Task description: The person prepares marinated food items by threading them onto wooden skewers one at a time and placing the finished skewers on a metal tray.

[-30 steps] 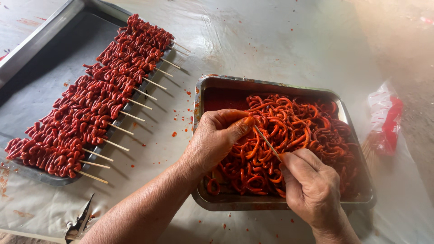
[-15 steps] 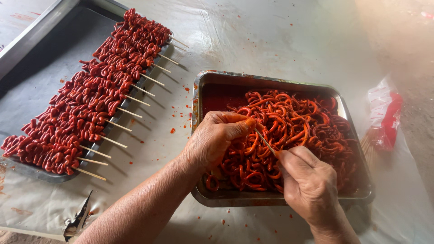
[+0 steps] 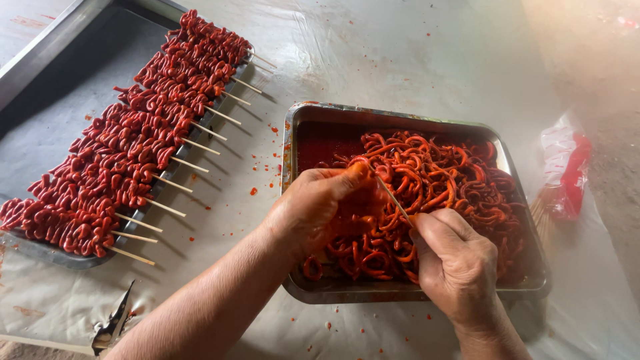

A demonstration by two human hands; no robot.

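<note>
A metal tray [image 3: 313,113] holds a heap of red-orange marinated curled meat strips [image 3: 453,180]. Over its near left part, my left hand [image 3: 313,207] pinches a strip at the tip of a thin wooden skewer [image 3: 393,198]. My right hand [image 3: 457,263] grips the lower end of that skewer, which slants up and to the left toward my left fingertips. Both hands are stained red.
A long flat tray [image 3: 40,250] on the left carries a row of several finished red meat skewers [image 3: 127,147], sticks pointing right. A bundle of bare skewers in a clear and red bag [image 3: 563,173] lies at the right. Red drips dot the plastic-covered table [image 3: 400,60].
My left hand has shifted slightly down and closed tighter around the skewer tip. The right hand stays on the skewer's lower end. The view has drifted a little.
</note>
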